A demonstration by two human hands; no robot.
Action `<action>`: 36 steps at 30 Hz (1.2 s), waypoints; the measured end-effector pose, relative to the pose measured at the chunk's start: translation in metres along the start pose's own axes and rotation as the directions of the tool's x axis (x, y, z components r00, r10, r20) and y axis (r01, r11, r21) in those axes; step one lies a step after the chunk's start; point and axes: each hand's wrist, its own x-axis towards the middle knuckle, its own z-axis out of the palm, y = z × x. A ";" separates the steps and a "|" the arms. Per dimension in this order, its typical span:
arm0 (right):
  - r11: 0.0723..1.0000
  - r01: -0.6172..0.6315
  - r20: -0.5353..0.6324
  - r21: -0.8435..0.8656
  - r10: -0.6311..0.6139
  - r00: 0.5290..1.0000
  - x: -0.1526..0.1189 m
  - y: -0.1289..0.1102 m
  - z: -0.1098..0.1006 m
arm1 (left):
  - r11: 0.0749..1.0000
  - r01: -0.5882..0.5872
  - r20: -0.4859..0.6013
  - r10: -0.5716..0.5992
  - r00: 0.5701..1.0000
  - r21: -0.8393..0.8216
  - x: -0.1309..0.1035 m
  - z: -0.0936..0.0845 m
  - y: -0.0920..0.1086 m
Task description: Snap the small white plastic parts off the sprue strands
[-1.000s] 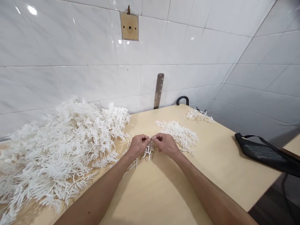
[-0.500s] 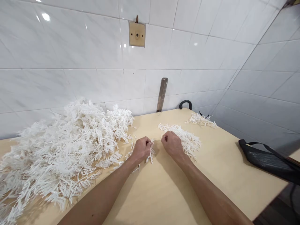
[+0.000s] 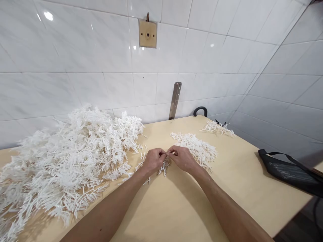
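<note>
My left hand (image 3: 154, 160) pinches a small white branching sprig (image 3: 164, 168), which hangs below its fingertips over the tan table (image 3: 176, 208). The fingertips of my right hand (image 3: 182, 157) meet those of my left at the top of this sprig, pinched on it. Left of my hands lies a large heap of white feathery sprigs (image 3: 80, 161). A smaller pile of white sprigs (image 3: 198, 148) sits just behind and right of my right hand. Part of that pile is hidden by my right hand and wrist.
A few loose sprigs (image 3: 217, 127) lie at the back right corner. A black mesh bag (image 3: 290, 171) rests on the right edge. Behind the table stand a metal bracket (image 3: 175, 101) and a black curved handle (image 3: 200, 109), near the tiled wall (image 3: 101, 50).
My right hand has moved left from beside the smaller pile to my left hand, and its fingers now pinch at the sprig. My left hand has stayed nearly in place.
</note>
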 end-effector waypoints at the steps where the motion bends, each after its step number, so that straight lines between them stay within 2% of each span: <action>1: 1.000 0.009 -0.008 -0.007 -0.009 1.000 0.000 0.002 0.000 | 1.000 0.007 0.007 -0.007 1.000 -0.003 0.000 0.000 0.001; 7: 0.972 0.151 -0.113 -0.178 -0.173 0.979 -0.002 0.003 0.007 | 0.995 0.070 0.001 -0.070 0.998 0.064 0.001 0.000 0.006; 11: 0.959 0.169 -0.173 -0.226 -0.210 0.962 0.000 0.004 0.021 | 0.996 -0.040 -0.011 0.041 0.999 0.074 0.000 0.002 0.003; 14: 0.977 0.041 -0.263 -0.211 -0.097 0.960 0.008 0.016 0.020 | 0.997 -0.081 -0.022 0.081 0.996 0.018 -0.001 0.002 0.000; 18: 0.977 -0.185 -0.489 -0.110 0.109 0.866 0.014 0.044 -0.007 | 0.984 0.003 -0.089 -0.019 0.996 -0.180 0.003 -0.003 -0.002; 22: 0.966 -0.242 -0.539 -0.090 0.157 0.827 0.012 0.056 -0.026 | 0.933 0.008 -0.107 -0.050 0.993 -0.361 0.011 -0.010 -0.004; 25: 0.984 -0.173 -0.491 -0.047 0.128 0.862 0.009 0.046 -0.023 | 0.892 0.033 -0.072 -0.073 0.995 -0.450 0.012 -0.011 -0.004; 28: 0.994 -0.059 -0.345 0.097 0.089 0.934 0.005 0.026 -0.016 | 0.850 0.085 0.011 -0.093 0.996 -0.520 0.011 -0.010 -0.002; 31: 0.962 0.005 -0.183 0.273 0.047 0.982 0.001 0.012 -0.011 | 0.804 0.121 0.095 -0.081 0.992 -0.582 0.011 -0.007 -0.001; 34: 0.913 -0.003 -0.011 0.407 0.008 1.000 0.000 0.008 -0.008 | 0.791 0.133 0.138 -0.062 0.988 -0.597 0.011 -0.005 -0.001; 36: 0.894 -0.018 0.029 0.448 0.006 1.000 0.000 0.011 -0.006 | 0.793 0.143 0.156 -0.062 0.986 -0.592 0.010 -0.005 -0.001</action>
